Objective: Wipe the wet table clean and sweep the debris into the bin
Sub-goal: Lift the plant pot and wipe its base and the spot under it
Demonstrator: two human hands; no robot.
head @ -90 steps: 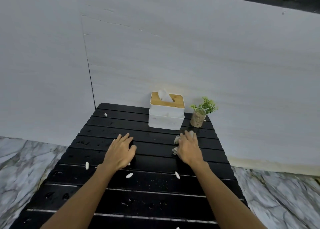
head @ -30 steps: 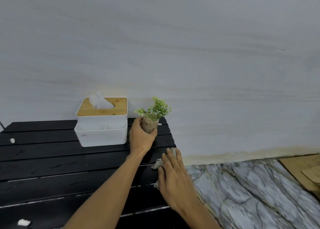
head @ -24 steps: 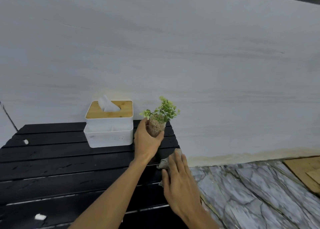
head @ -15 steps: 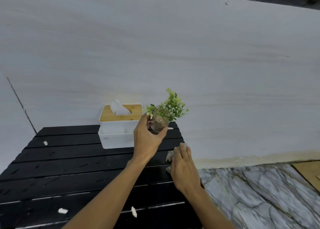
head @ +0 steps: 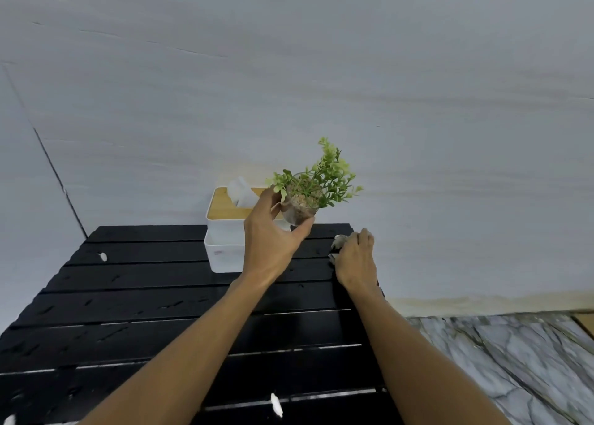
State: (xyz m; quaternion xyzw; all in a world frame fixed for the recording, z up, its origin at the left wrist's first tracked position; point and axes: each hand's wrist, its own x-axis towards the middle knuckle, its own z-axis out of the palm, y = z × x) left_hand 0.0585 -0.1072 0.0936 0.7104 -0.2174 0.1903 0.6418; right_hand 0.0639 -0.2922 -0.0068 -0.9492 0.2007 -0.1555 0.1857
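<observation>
Job only part done. Right hand point(head: 355, 259), fingers curled, presses small crumpled grey-white wipe point(head: 338, 243) on far right corner of black slatted wet surface point(head: 144, 299). Left hand point(head: 273, 244) has fingers closed round little clear glass pot with green leafy plant point(head: 310, 196), lifted off slats, beside white tissue box with wooden lid point(head: 225, 231). Drops shine on slats. White bits of debris point(head: 275, 403) left (no bin in sight).

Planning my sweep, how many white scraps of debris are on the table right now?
3: one scrap far left, one near the front, one at the bottom-left corner. Arms may hide more.
</observation>
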